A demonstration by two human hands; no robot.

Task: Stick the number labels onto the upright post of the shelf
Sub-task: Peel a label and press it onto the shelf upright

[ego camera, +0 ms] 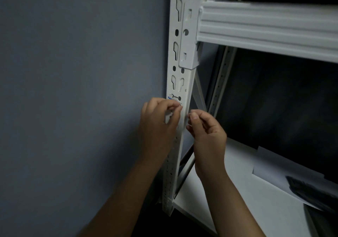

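The white slotted upright post (184,83) of the shelf runs down the middle of the view. A small white label (174,97) with black marks and a blue edge lies against the post, just above my fingers. My left hand (159,121) pinches the label's lower edge at the post's left side. My right hand (206,129) is at the post's right edge, fingers curled, pinching what looks like a thin pale strip; what it is cannot be made out.
A white horizontal beam (265,28) joins the post at the upper right. Below it a white shelf board (237,191) carries a white sheet (270,165) and a dark flat object (314,191). A grey-blue wall (82,90) fills the left.
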